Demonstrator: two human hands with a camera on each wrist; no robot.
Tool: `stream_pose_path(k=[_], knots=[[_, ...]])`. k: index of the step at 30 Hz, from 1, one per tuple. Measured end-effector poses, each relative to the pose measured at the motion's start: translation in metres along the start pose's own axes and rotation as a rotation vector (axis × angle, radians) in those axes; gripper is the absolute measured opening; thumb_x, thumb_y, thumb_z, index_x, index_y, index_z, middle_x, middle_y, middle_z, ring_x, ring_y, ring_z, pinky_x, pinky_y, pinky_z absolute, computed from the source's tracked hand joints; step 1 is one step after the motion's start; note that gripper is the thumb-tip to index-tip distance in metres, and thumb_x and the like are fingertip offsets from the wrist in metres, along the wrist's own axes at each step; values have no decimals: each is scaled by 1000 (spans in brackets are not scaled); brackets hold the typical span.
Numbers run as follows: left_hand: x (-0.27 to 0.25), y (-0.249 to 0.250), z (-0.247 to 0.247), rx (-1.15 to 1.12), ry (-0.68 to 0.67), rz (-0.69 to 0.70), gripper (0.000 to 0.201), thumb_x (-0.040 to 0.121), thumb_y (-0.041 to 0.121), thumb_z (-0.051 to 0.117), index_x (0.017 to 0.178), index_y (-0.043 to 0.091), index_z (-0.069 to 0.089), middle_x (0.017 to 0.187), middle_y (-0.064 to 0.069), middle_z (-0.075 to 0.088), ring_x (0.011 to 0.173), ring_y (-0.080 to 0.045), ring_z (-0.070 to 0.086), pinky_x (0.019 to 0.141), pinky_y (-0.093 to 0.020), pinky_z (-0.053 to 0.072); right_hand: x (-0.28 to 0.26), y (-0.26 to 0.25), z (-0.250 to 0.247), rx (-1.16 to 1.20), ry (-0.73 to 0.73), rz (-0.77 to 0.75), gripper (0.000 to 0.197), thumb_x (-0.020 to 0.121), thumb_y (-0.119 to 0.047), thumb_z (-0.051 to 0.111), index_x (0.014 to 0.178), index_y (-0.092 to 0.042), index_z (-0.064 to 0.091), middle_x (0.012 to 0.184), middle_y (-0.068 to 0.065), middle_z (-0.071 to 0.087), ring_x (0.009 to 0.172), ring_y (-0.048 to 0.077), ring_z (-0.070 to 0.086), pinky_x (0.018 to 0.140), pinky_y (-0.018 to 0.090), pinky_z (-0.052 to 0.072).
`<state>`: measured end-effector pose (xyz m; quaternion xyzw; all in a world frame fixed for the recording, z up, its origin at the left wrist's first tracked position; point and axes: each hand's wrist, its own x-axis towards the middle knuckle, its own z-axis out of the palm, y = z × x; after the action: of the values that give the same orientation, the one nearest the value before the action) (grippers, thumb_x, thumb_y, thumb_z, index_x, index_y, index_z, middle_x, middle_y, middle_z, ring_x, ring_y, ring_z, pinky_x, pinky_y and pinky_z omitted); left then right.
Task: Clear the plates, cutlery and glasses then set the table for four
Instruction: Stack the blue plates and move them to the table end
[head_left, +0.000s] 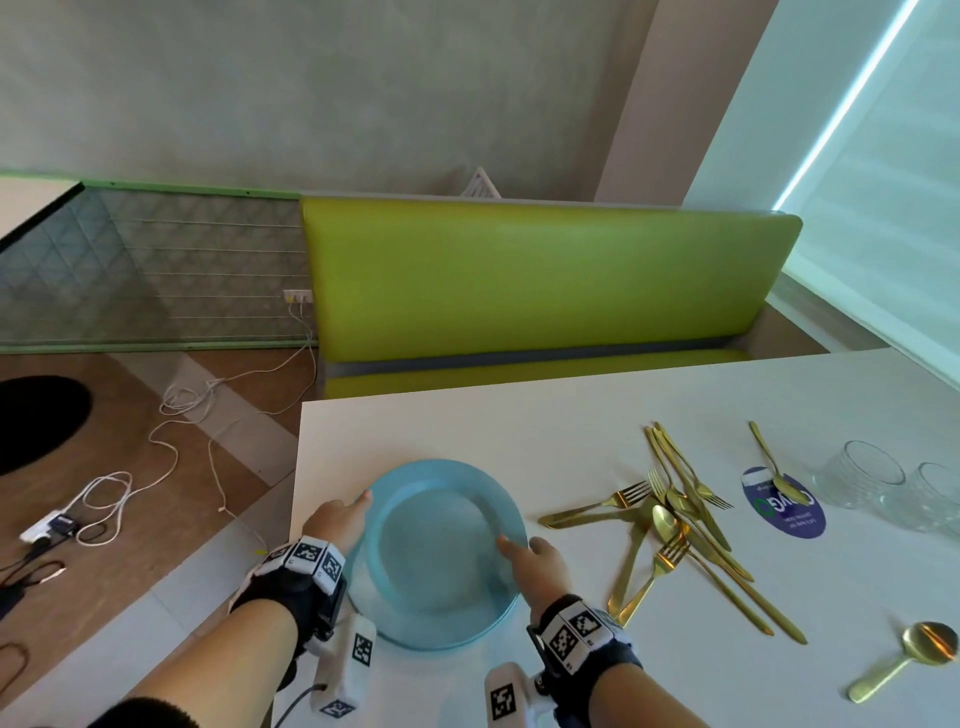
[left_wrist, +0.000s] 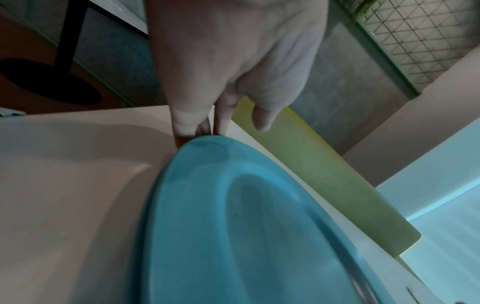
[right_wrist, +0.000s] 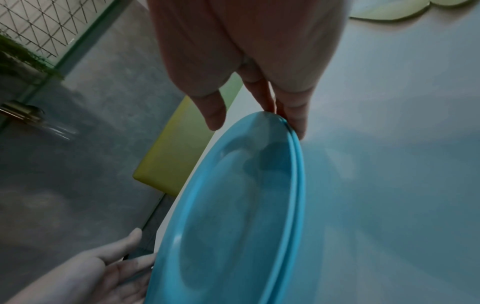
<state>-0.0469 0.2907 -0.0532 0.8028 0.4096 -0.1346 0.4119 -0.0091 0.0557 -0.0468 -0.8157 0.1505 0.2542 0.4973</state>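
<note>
Both hands hold the blue plates (head_left: 436, 551) by opposite edges, at the near left corner of the white table (head_left: 545, 421). The right wrist view shows two rims stacked one on the other, so it is a small stack; whether it rests on the table or sits just above it cannot be told.

The left hand (head_left: 337, 522) is at the stack's left rim — thumb lying along the top edge, fingers (left_wrist: 221, 121) reaching down behind the rim and under it. The right hand (head_left: 535, 564) takes the right rim, thumb laid on the upper face and fingers (right_wrist: 293, 115) curled down the outside of the edge.

To the right of the right hand, apart from the plates, a loose heap of gold cutlery (head_left: 680, 519) lies crossed on the table. Further right a gold spoon (head_left: 779, 467) lies partly on a round blue sticker (head_left: 784, 512), with two clear glasses (head_left: 862, 475) just beyond it. A gold ladle-like spoon (head_left: 909, 657) lies near the table's near edge.
</note>
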Motion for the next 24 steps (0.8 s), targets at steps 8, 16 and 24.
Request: stream_pose_path(k=[8, 16, 24], knots=[[-1, 5, -10, -187, -7, -145, 56, 95, 44, 40, 107, -5, 63, 107, -23, 64, 99, -35, 63, 78, -32, 46, 20, -7, 14, 86, 33, 123, 51, 77, -30, 69, 116, -1, 52, 101, 13, 57, 103, 34, 59, 90, 51, 52], [35, -2, -24, -698, 102, -190, 75, 93, 59, 30, 120, -6, 56, 132, -34, 50, 123, -47, 49, 107, -53, 39, 36, -38, 26, 341, -75, 136, 59, 78, -29, 72, 122, 1, 46, 125, 21, 55, 108, 35, 59, 66, 40, 56], [14, 22, -51, -990, 108, -194, 72, 98, 54, 17, 133, -2, 45, 123, -20, 57, 124, -37, 50, 94, -37, 43, 48, -64, 46, 416, -179, 141, 59, 83, -34, 68, 126, -1, 46, 126, 17, 55, 110, 33, 58, 55, 30, 49]])
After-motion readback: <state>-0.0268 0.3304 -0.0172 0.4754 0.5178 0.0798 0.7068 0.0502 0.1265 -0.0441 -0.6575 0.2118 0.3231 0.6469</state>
